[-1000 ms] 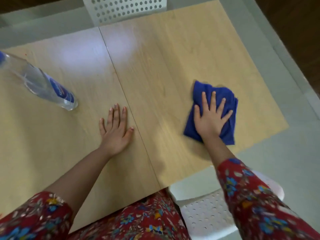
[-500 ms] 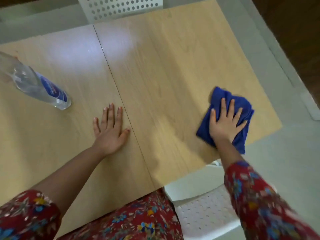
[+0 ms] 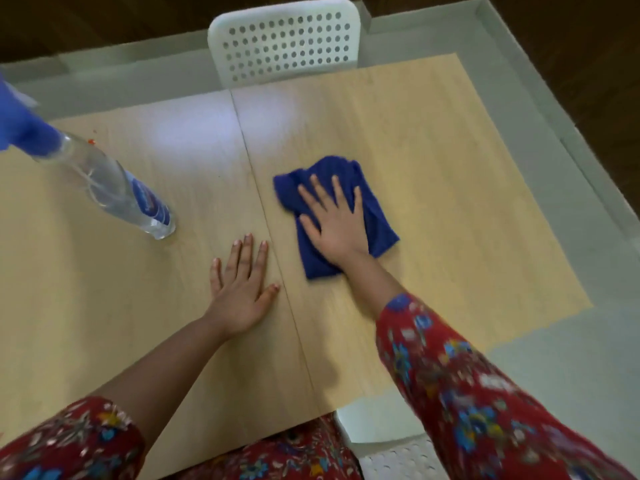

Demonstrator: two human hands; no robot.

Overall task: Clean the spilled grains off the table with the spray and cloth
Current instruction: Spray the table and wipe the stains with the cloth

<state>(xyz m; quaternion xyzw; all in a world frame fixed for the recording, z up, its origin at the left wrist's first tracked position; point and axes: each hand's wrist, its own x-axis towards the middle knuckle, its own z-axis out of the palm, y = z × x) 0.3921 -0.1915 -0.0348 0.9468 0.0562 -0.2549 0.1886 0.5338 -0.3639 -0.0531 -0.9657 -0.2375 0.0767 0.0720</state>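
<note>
A pale wood-grain tabletop fills most of the view. It is built of 2 panels that meet at a thin dark seam running from the far edge to the near edge. A soft whitish glare lies on both sides of the seam near the far edge. A white perforated chair back stands against the far edge, and a second white perforated chair sits by the near right corner. Around the furniture is a pale grey floor area, with dark brown flooring beyond it.

Blue cloth, red floral sleeve
</note>
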